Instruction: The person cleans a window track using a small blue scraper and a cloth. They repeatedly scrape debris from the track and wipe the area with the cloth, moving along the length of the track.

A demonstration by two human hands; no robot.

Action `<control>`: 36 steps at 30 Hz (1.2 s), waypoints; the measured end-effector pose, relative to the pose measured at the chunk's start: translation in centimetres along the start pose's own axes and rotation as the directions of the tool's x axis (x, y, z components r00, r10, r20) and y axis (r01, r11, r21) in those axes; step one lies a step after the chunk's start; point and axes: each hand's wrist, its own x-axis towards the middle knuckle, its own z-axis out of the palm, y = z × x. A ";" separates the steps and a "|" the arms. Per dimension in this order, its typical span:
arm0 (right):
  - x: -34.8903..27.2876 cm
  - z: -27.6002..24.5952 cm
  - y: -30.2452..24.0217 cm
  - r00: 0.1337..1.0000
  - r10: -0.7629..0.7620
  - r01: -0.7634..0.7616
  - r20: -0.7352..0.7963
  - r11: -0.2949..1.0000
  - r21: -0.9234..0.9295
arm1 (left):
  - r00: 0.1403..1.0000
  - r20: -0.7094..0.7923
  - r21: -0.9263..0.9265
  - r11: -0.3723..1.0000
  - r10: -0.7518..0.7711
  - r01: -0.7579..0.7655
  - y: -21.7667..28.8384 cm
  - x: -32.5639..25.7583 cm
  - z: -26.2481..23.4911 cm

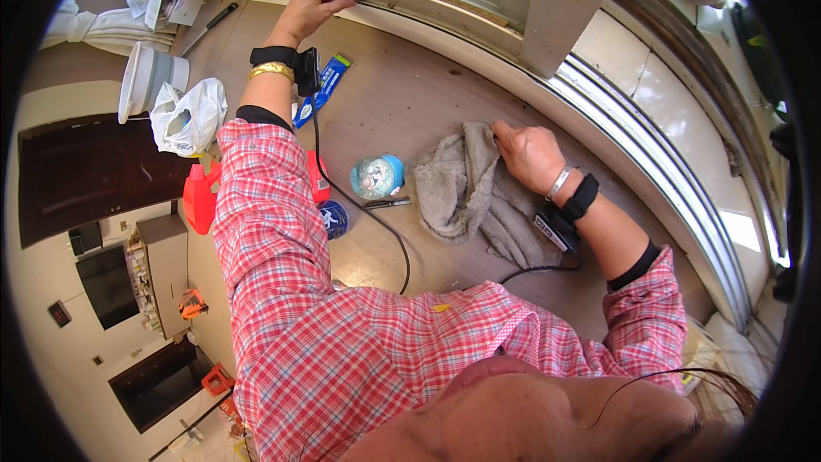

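At the upper left, my left hand (315, 10) reaches to the lower rail of the sliding window frame (410, 10). Its fingers are closed at the rail, and a dark patch shows by the fingertips; what they hold, if anything, is hidden. On the right, my right hand (532, 156) has its fingers curled at the edge of a grey towel (451, 180), which lies bunched on the wood-look surface. Left of the towel sit a round tub with a light blue rim (376, 176) and a small dark pen-like tool (388, 203).
Near my left arm lie a blue packet (327, 90), a white plastic bag (190, 116), a white and grey container (154, 79), a red bottle (200, 198), and a dark blue can (334, 219). A black-handled tool (209, 27) rests behind them. Metal window tracks (658, 162) run along the right.
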 end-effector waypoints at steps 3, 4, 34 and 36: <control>0.0 0.0 0.0 1.000 0.002 -0.002 -0.015 1.000 0.011 | 0.981 -0.184 -0.131 0.991 -0.061 0.037 -1.0 -0.5 -0.2; 0.0 0.0 0.0 1.000 0.003 -0.003 -0.016 1.000 0.008 | 0.965 -0.240 -0.178 0.982 -0.109 0.067 -1.3 -0.7 -0.5; -0.1 0.1 0.0 0.999 0.027 -0.026 -0.036 0.998 0.049 | 0.908 -0.263 0.766 0.502 -0.327 0.403 -1.6 1.4 -1.9; -0.2 0.1 0.0 0.999 0.033 -0.031 -0.031 0.998 0.051 | 0.934 -0.236 0.773 0.530 -0.270 0.348 -2.0 1.4 -2.2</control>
